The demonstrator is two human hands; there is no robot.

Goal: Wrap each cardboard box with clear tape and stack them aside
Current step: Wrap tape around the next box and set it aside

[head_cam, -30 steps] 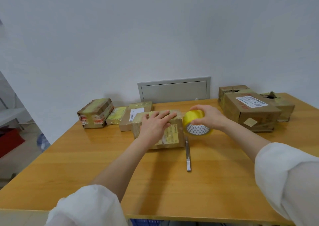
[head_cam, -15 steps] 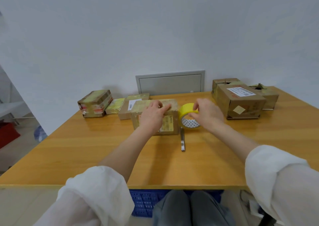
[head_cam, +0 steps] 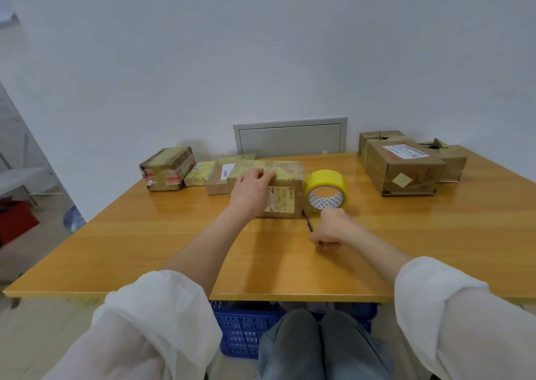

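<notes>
Two hands are at work; the left hand (head_cam: 252, 188) lies flat, fingers straight, on top of the cardboard box (head_cam: 285, 199), pressing it to the counter (head_cam: 145, 249); the right hand (head_cam: 330, 230), nearer the person, is curled round a slim dark cutter (head_cam: 308, 221) whose tip points toward the box's near right corner. Just beyond the right hand stands the yellow tape roll (head_cam: 324, 178), on edge, close against the box's right side; whether a strip runs from roll to box I cannot tell. The step looks like cutting the tape; it would go best with the box pinned, the strip taut, and the blade drawn away from the fingers. Left of the left hand sit taped boxes (head_cam: 166, 167); well right of the right hand, larger boxes (head_cam: 403, 167).
</notes>
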